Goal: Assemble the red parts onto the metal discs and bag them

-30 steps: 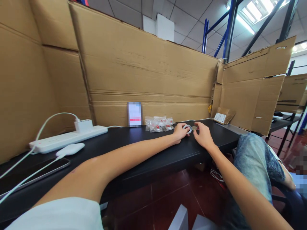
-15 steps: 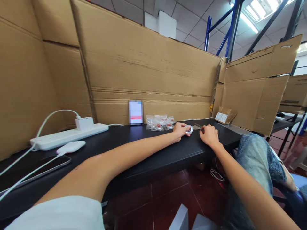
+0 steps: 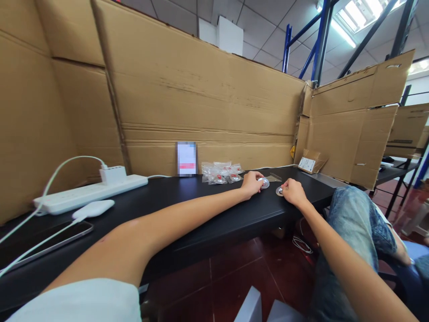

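Black table; white power strip (brown cardboard behind).

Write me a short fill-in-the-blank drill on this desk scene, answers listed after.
1. The left hand holds a small round disc on the ____ desk.
2. The right hand touches a second disc, lying to the ____ of the first.
3. The clear bags with red parts lie against the ____ wall.
4. A white charger is plugged into the ____ strip.

Missing words: black; right; cardboard; power

Your desk looks smooth, matt black; at twelve o'clock the wall is rough brown cardboard, the sachets glossy clear plastic
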### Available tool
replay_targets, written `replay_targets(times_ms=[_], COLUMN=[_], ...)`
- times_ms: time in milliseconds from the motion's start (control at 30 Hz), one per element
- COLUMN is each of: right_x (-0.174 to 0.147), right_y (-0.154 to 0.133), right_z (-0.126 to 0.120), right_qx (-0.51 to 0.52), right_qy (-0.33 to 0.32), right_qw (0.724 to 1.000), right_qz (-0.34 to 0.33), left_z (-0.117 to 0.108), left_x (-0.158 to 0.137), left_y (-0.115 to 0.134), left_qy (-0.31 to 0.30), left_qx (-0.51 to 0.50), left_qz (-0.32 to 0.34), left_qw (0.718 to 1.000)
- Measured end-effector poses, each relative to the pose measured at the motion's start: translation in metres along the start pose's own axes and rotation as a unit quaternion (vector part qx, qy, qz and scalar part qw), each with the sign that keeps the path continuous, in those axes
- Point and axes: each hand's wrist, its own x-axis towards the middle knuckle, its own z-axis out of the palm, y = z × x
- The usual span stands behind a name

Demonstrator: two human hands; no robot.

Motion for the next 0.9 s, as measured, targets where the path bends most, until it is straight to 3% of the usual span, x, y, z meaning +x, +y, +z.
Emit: replay_targets(times_ms=[67, 133, 267, 400, 467, 567, 633, 700, 900], right_x=[0.001, 0.001, 0.000, 0.002, 0.005, 0.013, 0.019, 0.024, 0.026], right_y=[0.002, 0.003, 0.005, 0.008, 0.011, 0.020, 0.027, 0.033, 0.033], right_z=[0.001, 0.000, -0.001, 0.000, 0.000, -0.003, -0.005, -0.005, -0.002], right_qx=[0.071, 0.147, 0.266, 0.341, 0.347, 0.250, 0.090, -0.028, -0.066], right_qy=[0.006, 0.001, 0.013, -0.006, -0.015, 0.022, 0.039, 0.015, -0.029], right_qw=[0.997, 0.987, 0.963, 0.940, 0.937, 0.967, 0.995, 0.999, 0.995], right_qz=[-0.033, -0.057, -0.032, -0.019, -0.028, -0.034, -0.027, -0.025, -0.067], left_z=[-0.001, -0.002, 0.001, 0.002, 0.002, 0.001, 0.000, 0.000, -0.001], left_x=[-0.001, -0.001, -0.003, -0.009, -0.010, -0.007, -0.004, -0.002, -0.004], left_y=[0.001, 0.001, 0.006, 0.013, 0.014, 0.010, 0.006, 0.004, 0.006], left_qy=[0.003, -0.008, 0.014, -0.011, -0.032, -0.015, 0.004, 0.015, 0.020], left_qx=[0.080, 0.133, 0.198, 0.200, 0.165, 0.095, 0.057, 0.032, 0.029], left_qz=[0.065, 0.089, 0.130, 0.227, 0.230, 0.165, 0.124, 0.110, 0.118], left_qw=[0.995, 0.987, 0.972, 0.953, 0.959, 0.982, 0.991, 0.993, 0.992])
